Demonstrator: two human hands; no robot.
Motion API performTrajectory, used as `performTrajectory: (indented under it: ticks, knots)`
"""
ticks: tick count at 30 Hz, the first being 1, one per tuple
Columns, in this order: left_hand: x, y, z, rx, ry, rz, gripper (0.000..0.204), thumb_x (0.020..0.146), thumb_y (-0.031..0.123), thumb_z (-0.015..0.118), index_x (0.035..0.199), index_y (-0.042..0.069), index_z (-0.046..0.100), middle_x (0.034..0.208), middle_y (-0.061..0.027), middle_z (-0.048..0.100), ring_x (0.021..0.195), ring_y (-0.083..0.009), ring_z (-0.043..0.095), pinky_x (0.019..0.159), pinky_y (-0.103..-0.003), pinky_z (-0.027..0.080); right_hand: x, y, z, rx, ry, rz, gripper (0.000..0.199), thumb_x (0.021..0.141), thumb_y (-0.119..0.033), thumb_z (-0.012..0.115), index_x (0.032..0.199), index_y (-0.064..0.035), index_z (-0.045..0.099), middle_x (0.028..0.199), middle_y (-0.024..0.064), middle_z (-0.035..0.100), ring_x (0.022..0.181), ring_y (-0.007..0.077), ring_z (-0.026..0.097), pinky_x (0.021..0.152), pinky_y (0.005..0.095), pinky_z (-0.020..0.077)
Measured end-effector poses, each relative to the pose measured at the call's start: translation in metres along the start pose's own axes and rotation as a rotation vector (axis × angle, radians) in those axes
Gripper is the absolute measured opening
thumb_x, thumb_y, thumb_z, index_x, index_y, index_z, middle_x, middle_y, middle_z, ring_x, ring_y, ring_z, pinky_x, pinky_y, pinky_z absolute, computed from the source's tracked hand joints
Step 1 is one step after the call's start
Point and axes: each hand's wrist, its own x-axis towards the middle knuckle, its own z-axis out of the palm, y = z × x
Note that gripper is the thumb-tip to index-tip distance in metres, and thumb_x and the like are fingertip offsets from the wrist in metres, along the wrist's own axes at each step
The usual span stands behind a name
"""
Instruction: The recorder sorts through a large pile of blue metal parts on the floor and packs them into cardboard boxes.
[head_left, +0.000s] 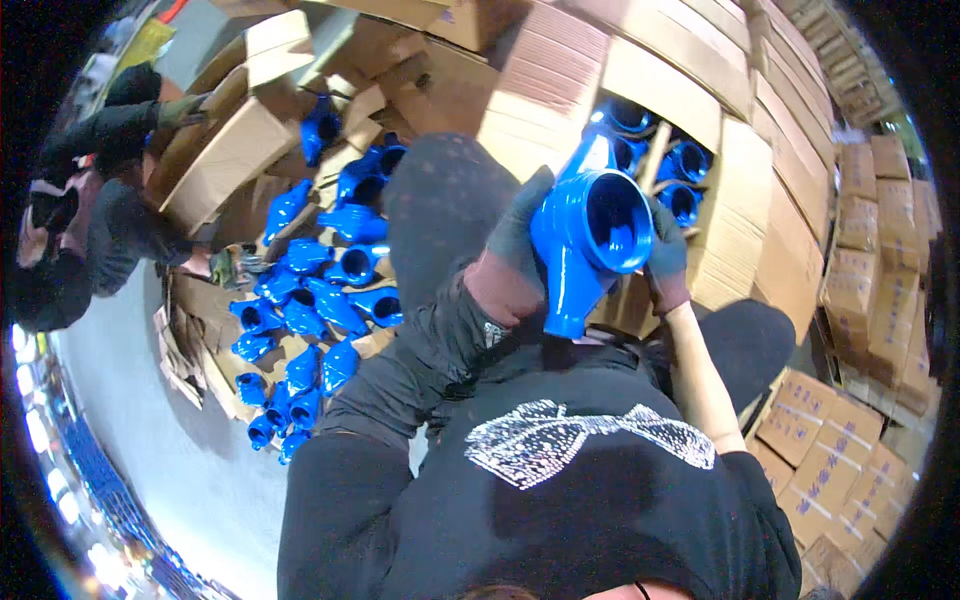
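A glossy blue pipe-like casting [570,255] with a wide round opening is held up in front of my chest. My left hand [518,232], in a dark glove, is closed on its left side. On its other side my right hand [664,250], gloved too, grips near the rim of the round opening; part of its fingers is hidden behind the casting. Just beyond, an open cardboard box [742,215] contains several more blue castings [684,162], with cardboard dividers between them.
Many blue castings [325,300] lie heaped on cardboard at the left. Another person [130,215] works at the far left beside torn cardboard [232,160]. Stacked cartons [862,270] stand at the right, with more cartons [825,450] at the lower right. Grey floor [190,430] shows at the left.
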Motion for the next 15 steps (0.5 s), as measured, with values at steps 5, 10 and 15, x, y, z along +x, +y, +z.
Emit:
performTrajectory:
  ticks: [5, 10, 15]
  knots:
    - [-0.039, 0.077, 0.016, 0.05, -0.251, 0.417, 0.063, 0.085, 0.049, 0.055, 0.127, 0.002, 0.047, 0.125, -0.0148, 0.053, 0.114, -0.0297, 0.05, 0.103, -0.043, 0.036, 0.0, 0.028, 0.034, -0.63, -0.17, -0.377, 0.035, 0.076, -0.01, 0.059, 0.111, -0.0058, 0.059, 0.108, 0.0149, 0.06, 0.105, 0.0317, 0.055, 0.094, 0.0398, 0.0414]
    - [-0.053, 0.183, 0.012, 0.453, 0.006, 0.67, 0.06, 0.087, 0.052, 0.046, 0.128, 0.008, 0.045, 0.124, -0.0166, 0.053, 0.11, -0.0337, 0.053, 0.093, -0.05, 0.044, 0.001, 0.022, 0.047, -0.875, -0.25, -0.5, 0.032, 0.073, -0.008, 0.056, 0.105, -0.0091, 0.058, 0.098, 0.012, 0.061, 0.096, 0.0291, 0.056, 0.088, 0.0419, 0.0401]
    - [-0.027, 0.296, -0.11, 0.386, 0.543, 0.938, 0.05, 0.087, 0.052, 0.043, 0.117, 0.012, 0.054, 0.118, -0.0123, 0.057, 0.104, -0.0329, 0.055, 0.091, -0.049, 0.045, 0.001, 0.019, 0.049, -0.876, -0.259, -0.484, 0.034, 0.072, -0.007, 0.058, 0.106, -0.0083, 0.058, 0.097, 0.0113, 0.06, 0.096, 0.0298, 0.056, 0.088, 0.0429, 0.0402]
